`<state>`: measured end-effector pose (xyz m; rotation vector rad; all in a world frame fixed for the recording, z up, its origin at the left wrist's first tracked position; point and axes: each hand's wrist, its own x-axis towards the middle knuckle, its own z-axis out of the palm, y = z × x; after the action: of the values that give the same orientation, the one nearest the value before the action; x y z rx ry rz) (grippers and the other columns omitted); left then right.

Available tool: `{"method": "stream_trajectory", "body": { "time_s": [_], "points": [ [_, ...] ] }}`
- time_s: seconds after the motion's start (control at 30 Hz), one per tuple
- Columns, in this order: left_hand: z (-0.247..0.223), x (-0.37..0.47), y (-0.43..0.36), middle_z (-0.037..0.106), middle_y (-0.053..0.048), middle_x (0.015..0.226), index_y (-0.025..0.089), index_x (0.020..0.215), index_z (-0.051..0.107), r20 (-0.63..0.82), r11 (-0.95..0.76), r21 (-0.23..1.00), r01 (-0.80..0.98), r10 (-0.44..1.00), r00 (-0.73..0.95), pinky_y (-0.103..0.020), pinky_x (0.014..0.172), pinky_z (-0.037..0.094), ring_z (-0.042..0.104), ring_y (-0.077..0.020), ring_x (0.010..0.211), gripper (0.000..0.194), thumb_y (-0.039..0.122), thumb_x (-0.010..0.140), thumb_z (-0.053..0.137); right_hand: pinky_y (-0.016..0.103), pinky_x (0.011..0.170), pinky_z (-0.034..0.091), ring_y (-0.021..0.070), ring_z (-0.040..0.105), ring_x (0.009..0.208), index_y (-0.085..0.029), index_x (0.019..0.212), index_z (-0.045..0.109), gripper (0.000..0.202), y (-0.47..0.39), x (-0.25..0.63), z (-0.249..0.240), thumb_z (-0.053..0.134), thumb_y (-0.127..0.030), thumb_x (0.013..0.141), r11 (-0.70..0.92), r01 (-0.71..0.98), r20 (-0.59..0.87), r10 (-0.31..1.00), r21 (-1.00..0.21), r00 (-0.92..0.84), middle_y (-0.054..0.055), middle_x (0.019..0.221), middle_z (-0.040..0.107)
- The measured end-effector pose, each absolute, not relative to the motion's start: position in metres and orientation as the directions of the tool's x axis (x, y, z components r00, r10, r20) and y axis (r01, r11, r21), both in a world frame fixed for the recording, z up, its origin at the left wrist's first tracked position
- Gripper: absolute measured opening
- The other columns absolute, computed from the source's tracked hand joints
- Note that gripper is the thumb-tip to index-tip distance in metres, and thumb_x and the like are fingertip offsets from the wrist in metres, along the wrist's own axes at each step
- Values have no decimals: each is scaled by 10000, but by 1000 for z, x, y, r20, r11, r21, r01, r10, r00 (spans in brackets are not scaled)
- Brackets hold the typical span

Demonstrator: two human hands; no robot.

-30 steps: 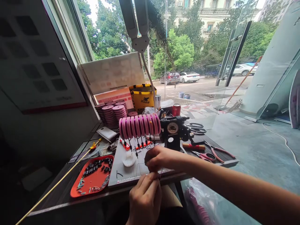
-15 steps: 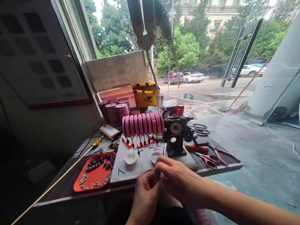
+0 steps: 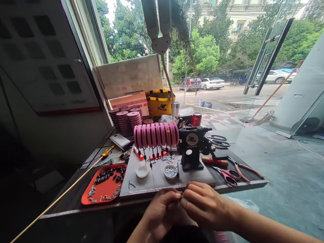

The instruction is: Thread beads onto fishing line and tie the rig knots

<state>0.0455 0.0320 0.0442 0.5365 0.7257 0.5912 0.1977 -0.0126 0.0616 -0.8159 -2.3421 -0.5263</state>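
Observation:
My left hand (image 3: 160, 210) and my right hand (image 3: 208, 204) meet just below the front edge of the table. Thumbs and fingers of both are pinched together, fingertips almost touching; whatever small thing is between them is too tiny to make out. Straight ahead is a row of pink foam spools (image 3: 156, 135) on a black hand-cranked winder (image 3: 192, 148). Thin lines with small black pieces (image 3: 151, 165) hang down from the spools. Beyond my fingertips, a white bowl (image 3: 165, 174) contains small grey beads. Left of it lies a white dish (image 3: 142, 172).
A red tray (image 3: 107, 185) of black and metal parts sits at left, near a long yellow rod (image 3: 63, 198). Pink-handled scissors (image 3: 231, 175), pliers (image 3: 244, 170) and black scissors (image 3: 219, 141) lie at right. Stacked spools (image 3: 125, 121), a yellow bag (image 3: 160, 105) and a red can (image 3: 196, 119) stand behind.
My right hand has moved right and down, uncovering the bead bowl. My left hand has turned, its thumb now stretched toward the right fingertips. The whole view has shifted slightly.

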Motion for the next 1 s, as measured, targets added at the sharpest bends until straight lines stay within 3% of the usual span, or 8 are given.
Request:
{"method": "stream_trajectory", "body": {
  "time_s": [0.1,0.2,0.37,0.6,0.7,0.8,0.9,1.0],
  "points": [
    [47,46,28,559,40,427,116,500,611,-467,724,590,-358,668,580,-141,435,371,499,-49,411,116,80,464,715,282,486,404,153,430,503,-128,662,604,439,-13,194,53,254,-120,927,708,688,742,373,160,-557,47,549,546],
    [47,48,25,618,12,471,115,527,627,-482,733,550,-401,671,564,-166,473,432,558,-79,446,84,64,503,690,300,653,490,157,503,556,-101,730,629,421,-13,192,48,261,-117,933,690,709,791,349,146,-502,61,578,582],
    [49,52,19,659,-27,535,87,581,646,-529,732,504,-458,681,507,-185,501,477,599,-100,483,74,18,592,622,359,894,447,147,569,621,-74,847,626,341,-20,189,39,293,-73,921,679,731,839,354,74,-413,68,657,627],
    [55,53,18,646,-26,574,63,569,632,-582,718,495,-489,692,427,-81,264,199,375,15,307,157,-41,668,568,271,554,449,141,509,572,-154,762,545,211,-37,182,15,384,-59,861,601,787,892,421,-138,-165,40,625,574],
    [53,55,17,653,-39,588,63,557,631,-584,717,487,-498,692,425,-84,255,193,366,17,299,148,-42,653,588,266,563,457,150,526,596,-155,836,554,137,-39,182,8,474,-45,820,569,803,905,415,-176,-96,45,663,593],
    [49,56,14,667,-51,576,76,552,640,-588,716,481,-505,691,420,-95,306,322,521,-40,381,155,-40,646,601,256,597,465,155,562,636,-175,864,576,130,-38,176,8,543,-69,796,532,787,886,463,-313,39,43,721,614],
    [44,56,9,689,-59,587,90,568,667,-550,681,508,-528,728,409,-149,443,468,631,-110,519,115,-17,611,659,234,562,447,148,554,606,-190,746,594,73,-38,163,9,551,-163,798,482,536,693,651,-693,310,19,669,586],
    [40,58,3,700,-39,607,119,551,674,-463,589,582,-560,807,367,-134,436,459,630,-107,529,120,32,521,750,236,566,444,154,557,591,-174,706,654,177,-39,151,4,617,-340,755,296,-19,265,881,-955,392,23,634,616]
  ]
}}
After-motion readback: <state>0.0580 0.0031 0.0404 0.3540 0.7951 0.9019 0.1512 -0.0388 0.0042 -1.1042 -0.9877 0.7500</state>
